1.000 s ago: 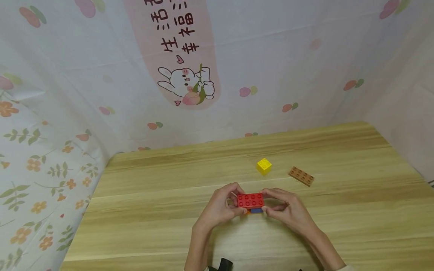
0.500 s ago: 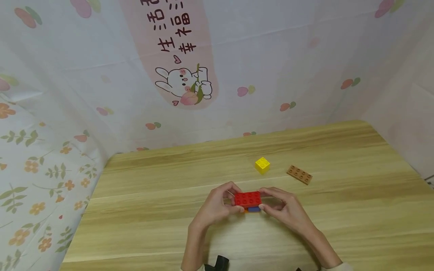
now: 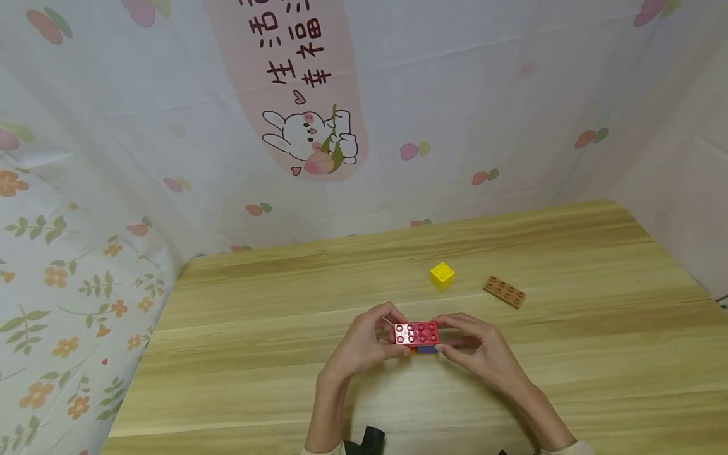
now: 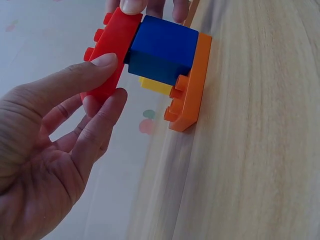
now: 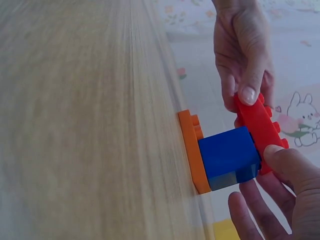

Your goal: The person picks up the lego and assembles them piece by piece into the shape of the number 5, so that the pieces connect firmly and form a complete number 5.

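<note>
Above blue brick (image 4: 162, 47), both hands (image 3: 364, 344) (image 3: 489, 354) curled, pinching red brick (image 3: 417, 333)

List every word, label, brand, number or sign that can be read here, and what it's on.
"生活": on the pink panel, sideways; what follows is cut off.
"幸福": same panel, sideways, also cut off.
Red brick: any marks too small to read.
No legible brand or number.

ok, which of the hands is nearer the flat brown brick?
Right. In the head view, the right hand is below and slightly left of the flat brown brick; the left hand is farther left, at the other end of the red brick.
</note>
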The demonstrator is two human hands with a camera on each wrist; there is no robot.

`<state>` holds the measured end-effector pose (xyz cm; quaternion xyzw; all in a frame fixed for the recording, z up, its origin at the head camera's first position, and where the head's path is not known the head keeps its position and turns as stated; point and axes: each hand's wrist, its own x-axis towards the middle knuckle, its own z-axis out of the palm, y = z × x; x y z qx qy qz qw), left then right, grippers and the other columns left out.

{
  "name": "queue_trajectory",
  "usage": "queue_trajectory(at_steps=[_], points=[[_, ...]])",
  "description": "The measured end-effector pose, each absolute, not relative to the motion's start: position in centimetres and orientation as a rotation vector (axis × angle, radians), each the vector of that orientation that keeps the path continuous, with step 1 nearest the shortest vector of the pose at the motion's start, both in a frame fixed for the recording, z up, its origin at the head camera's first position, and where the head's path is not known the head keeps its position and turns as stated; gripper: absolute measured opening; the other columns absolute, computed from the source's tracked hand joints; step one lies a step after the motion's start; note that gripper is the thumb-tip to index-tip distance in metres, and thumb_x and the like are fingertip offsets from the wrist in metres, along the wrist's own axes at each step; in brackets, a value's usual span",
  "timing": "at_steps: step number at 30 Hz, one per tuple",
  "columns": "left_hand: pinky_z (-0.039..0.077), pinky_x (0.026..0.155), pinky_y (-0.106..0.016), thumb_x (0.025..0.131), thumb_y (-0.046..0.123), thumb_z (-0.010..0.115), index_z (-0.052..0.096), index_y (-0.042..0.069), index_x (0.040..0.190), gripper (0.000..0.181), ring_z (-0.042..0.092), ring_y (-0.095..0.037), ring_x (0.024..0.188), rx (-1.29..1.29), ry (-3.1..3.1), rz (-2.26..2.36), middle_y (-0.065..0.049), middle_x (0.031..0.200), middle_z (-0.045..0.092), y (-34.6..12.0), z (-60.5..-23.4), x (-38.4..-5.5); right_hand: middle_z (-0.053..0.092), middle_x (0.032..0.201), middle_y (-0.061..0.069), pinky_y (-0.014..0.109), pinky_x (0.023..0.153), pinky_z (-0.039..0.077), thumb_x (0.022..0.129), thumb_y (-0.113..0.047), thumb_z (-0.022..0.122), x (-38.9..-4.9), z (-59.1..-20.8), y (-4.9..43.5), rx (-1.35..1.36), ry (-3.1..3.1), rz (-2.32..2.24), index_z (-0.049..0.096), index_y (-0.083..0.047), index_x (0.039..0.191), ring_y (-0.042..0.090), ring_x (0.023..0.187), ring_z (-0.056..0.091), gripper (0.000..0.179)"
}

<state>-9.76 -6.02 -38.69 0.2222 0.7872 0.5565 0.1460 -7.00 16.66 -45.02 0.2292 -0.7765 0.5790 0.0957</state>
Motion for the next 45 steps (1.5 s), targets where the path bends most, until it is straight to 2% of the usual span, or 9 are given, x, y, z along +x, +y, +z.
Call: queue_trajectory(at_steps=[3, 13, 22, 29, 38, 45], points=[[0.044, 0.06, -0.023, 0.069, -0.013, 0.074, 0.059, -0.002, 0.093, 0.031, 0.054, -0.02, 0.07, 0.632, 2.273, 1.586, -0.014, 0.087, 0.06, -5.9, -37.7, -9.4, 0.063, 0.112, 0.012, 0.031, 0.071, 0.054, 0.076, 0.0, 0.075, -7.0, -45.0, 16.7, 0.686, -2.309, 1.721, 0.063, -0.002, 0.116, 0.028, 0.093, 0.063, 0.042], [0.043, 0.057, -0.021, 0.07, -0.012, 0.073, 0.059, -0.002, 0.094, 0.03, 0.053, -0.017, 0.069, 0.616, 2.274, 1.568, -0.014, 0.088, 0.06, -5.8, -37.5, -9.3, 0.062, 0.112, 0.012, 0.029, 0.068, 0.054, 0.077, 0.001, 0.073, -7.1, -45.0, 16.7, 0.665, -2.331, 1.767, 0.062, -0.001, 0.117, 0.03, 0.094, 0.062, 0.042], [0.049, 0.063, -0.025, 0.07, -0.012, 0.074, 0.059, -0.002, 0.094, 0.03, 0.053, -0.023, 0.071, 0.615, 2.304, 1.535, -0.013, 0.085, 0.06, -5.7, -37.2, -9.2, 0.062, 0.112, 0.014, 0.029, 0.068, 0.054, 0.077, 0.001, 0.073, -7.1, -45.0, 16.6, 0.671, -2.329, 1.769, 0.061, 0.002, 0.118, 0.031, 0.096, 0.061, 0.042], [0.045, 0.059, -0.024, 0.07, -0.011, 0.074, 0.06, -0.001, 0.095, 0.031, 0.051, -0.021, 0.069, 0.608, 2.303, 1.532, -0.013, 0.082, 0.059, -5.7, -37.3, -9.3, 0.063, 0.111, 0.01, 0.028, 0.066, 0.054, 0.077, 0.002, 0.072, -7.0, -44.9, 16.5, 0.635, -2.344, 1.757, 0.062, 0.001, 0.117, 0.026, 0.097, 0.062, 0.041], [0.042, 0.057, -0.02, 0.07, -0.01, 0.074, 0.06, 0.0, 0.094, 0.03, 0.051, -0.02, 0.068, 0.609, 2.313, 1.515, -0.015, 0.082, 0.059, -5.6, -37.4, -9.2, 0.063, 0.11, 0.011, 0.027, 0.066, 0.054, 0.077, 0.001, 0.073, -6.9, -45.1, 16.6, 0.617, -2.354, 1.746, 0.062, 0.001, 0.117, 0.03, 0.094, 0.062, 0.042], [0.048, 0.065, -0.03, 0.07, -0.009, 0.075, 0.06, -0.001, 0.095, 0.03, 0.056, -0.03, 0.075, 0.613, 2.313, 1.524, -0.014, 0.084, 0.06, -5.6, -37.2, -9.1, 0.064, 0.106, 0.016, 0.027, 0.064, 0.054, 0.073, 0.011, 0.072, -6.8, -44.3, 16.1, 0.604, -2.377, 1.69, 0.062, 0.008, 0.113, 0.034, 0.09, 0.063, 0.041]])
